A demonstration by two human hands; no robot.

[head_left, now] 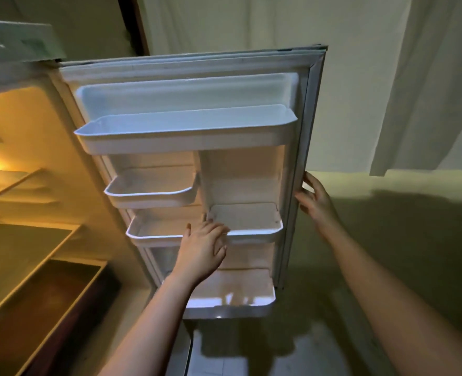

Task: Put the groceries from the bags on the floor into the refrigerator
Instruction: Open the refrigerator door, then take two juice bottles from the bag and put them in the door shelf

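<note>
Refrigerator (20,185) stands open, lit interior to the left of both hands, w/ glass shelves (26,248) stepping down toward the bottom left. Fridge door (303,131) is swung wide, inner side facing the camera, between & above the two hands. Left hand (202,251) reaches up to the door bins: fingers curl over the rim where the lower-left bin (153,234) meets the lower-right bin (247,223), thumb out to the left; it grips the rim there, though exactly which bin it has can't be told. Right hand (315,198) is on the door's outer edge, fingers relaxed & laid along the gasket side, thumb toward the inner face; a loose touch, not a clenched grasp. Above the left hand: a small mid bin (151,191), then the wide top bin (186,134). Below it: the bottom bin (232,294). Pale curtain (427,90) hangs above the right hand; floor (251,348) lies between the forearms. Grocery bags not visible in this view.
</note>
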